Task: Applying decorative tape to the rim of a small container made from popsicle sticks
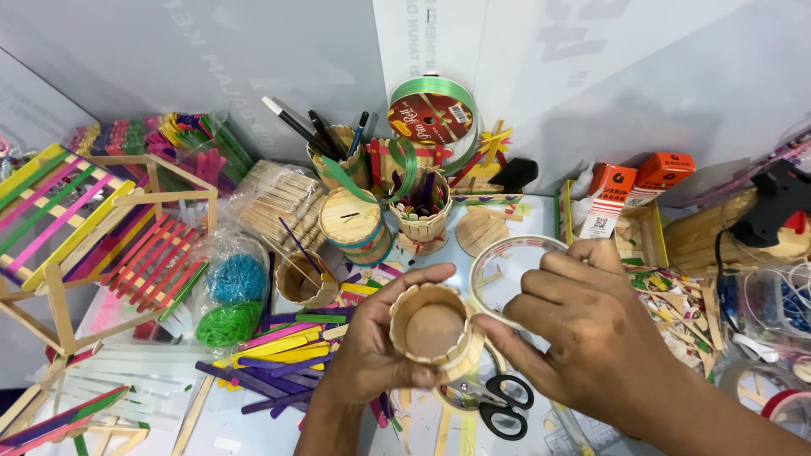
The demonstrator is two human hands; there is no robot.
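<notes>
My left hand (367, 355) grips a small round cup made of plain wooden craft sticks (433, 325), its open mouth facing me. My right hand (583, 325) touches the cup's right side and holds a roll of clear tape (511, 253) that sits just behind the cup. Black-handled scissors (498, 401) lie on the table directly beneath both hands.
Loose coloured craft sticks (283, 350) lie left of my hands. Further back stand stick-built cups (351, 221), a pen holder (338, 152), a green ribbon spool (432, 114). A coloured stick house frame (80, 228) is at left; a glue gun (773, 207) and small boxes (629, 203) are at right.
</notes>
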